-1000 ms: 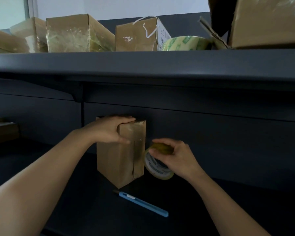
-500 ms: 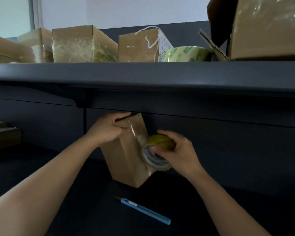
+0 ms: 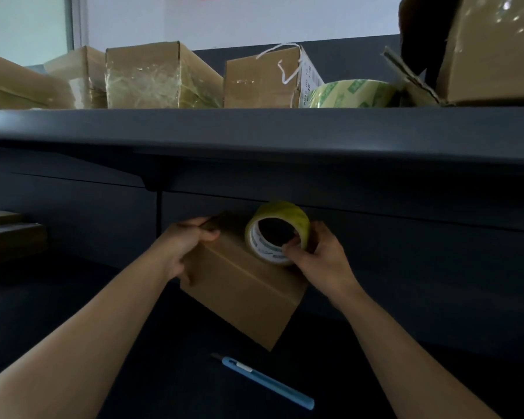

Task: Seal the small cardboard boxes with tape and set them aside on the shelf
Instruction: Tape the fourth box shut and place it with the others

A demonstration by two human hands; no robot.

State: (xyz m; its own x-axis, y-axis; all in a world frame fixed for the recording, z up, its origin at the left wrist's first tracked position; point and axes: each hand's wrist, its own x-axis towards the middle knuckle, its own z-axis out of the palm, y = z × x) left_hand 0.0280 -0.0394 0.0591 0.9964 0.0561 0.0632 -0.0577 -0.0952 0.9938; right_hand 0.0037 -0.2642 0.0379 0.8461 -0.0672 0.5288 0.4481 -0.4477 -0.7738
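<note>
cutter point(image 3: 266, 382) lies nearest, below both hands. left hand point(image 3: 179, 249) grips the tilted box point(image 3: 242, 294) at its far corner, long axis slanting down-right. right hand point(image 3: 321, 261), just right of it, pinches the tape roll point(image 3: 285, 211) against the box top; shelf point(image 3: 254, 128) overhead.

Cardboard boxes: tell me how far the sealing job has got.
Done: taped boxes sit on the shelf. In hand: the left hand grips a tilted box while the right hand holds the tape roll against it. Left: finish taping, cut the tape, perhaps with the blue knife, then shelve this box.
</note>
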